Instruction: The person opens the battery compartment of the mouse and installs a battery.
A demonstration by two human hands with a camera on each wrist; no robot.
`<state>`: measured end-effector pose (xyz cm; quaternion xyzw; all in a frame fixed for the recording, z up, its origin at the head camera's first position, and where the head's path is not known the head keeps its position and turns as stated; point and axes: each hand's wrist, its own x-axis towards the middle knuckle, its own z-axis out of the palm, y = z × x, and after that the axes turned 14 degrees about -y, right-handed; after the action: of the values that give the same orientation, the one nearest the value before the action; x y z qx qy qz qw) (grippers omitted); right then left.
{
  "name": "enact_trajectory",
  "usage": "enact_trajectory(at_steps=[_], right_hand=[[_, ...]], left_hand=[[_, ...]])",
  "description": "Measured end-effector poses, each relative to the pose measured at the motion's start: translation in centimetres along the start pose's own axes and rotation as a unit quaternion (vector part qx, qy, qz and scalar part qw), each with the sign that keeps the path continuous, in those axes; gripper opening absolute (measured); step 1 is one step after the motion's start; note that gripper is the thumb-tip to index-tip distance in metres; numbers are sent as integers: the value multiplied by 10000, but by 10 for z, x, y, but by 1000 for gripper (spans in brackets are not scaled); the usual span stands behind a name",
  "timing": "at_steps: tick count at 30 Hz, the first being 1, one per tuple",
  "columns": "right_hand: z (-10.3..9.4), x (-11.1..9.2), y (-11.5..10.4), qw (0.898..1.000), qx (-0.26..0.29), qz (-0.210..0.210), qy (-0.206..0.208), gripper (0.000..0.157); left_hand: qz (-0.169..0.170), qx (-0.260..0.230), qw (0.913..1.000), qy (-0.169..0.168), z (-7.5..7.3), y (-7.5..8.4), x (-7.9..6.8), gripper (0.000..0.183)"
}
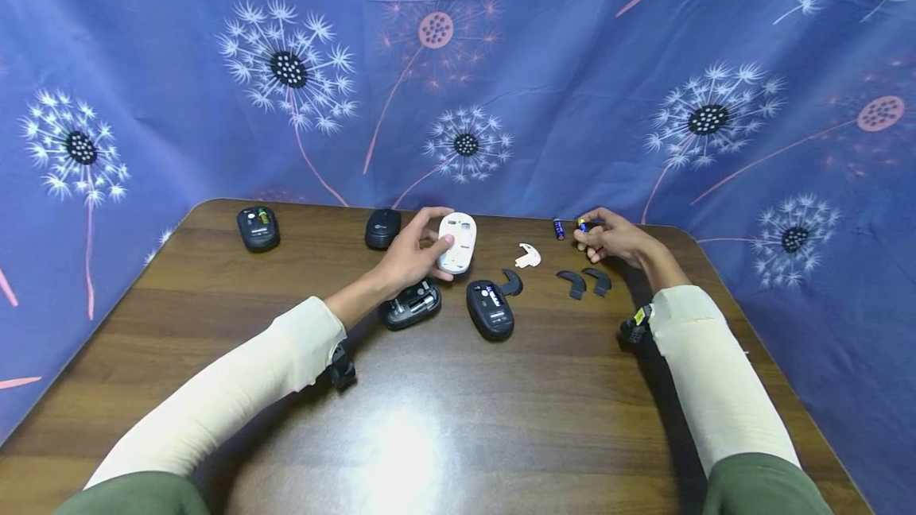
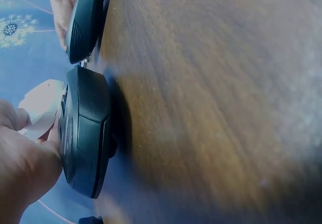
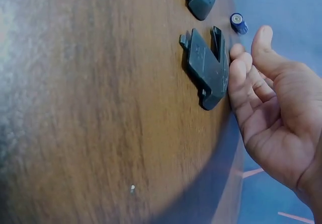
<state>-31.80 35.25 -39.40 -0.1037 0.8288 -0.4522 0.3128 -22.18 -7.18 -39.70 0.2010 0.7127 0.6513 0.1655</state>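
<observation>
My left hand [image 1: 415,249] grips a white computer mouse [image 1: 458,243], its underside facing me. In the left wrist view the mouse is partly hidden behind the fingers. At the table's back right, my right hand [image 1: 604,237] pinches a blue-and-yellow battery [image 1: 582,225] at its fingertips; in the right wrist view the fingers hide it. Another blue battery [image 1: 559,229] lies just left of that hand. A white curved battery cover [image 1: 528,255] rests between the hands. Two black covers [image 1: 572,284] [image 1: 598,281] lie below the right hand.
A black mouse [image 1: 409,304] lies underside up below the left hand. Right of it is another upturned black mouse [image 1: 490,310], with a black cover [image 1: 512,283] beside it. Farther back are an upright black mouse [image 1: 382,228] and, left, one [image 1: 258,229] showing a greenish-yellow battery.
</observation>
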Motion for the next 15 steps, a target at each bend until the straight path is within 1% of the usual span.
enact_trajectory(at_steps=[4,9,15], right_hand=[[1,1,2,9995,293,-101,-35,60],[-1,-1,6,9966,791,-238,-29,61],[-1,-7,7,9944,990,-367,104,57]], left_hand=[[18,-53,10000,9,0,-1,0,54],[2,-104,9999,-21,0,-1,0,55],[11,-132,9999,-62,2,1,3,55]])
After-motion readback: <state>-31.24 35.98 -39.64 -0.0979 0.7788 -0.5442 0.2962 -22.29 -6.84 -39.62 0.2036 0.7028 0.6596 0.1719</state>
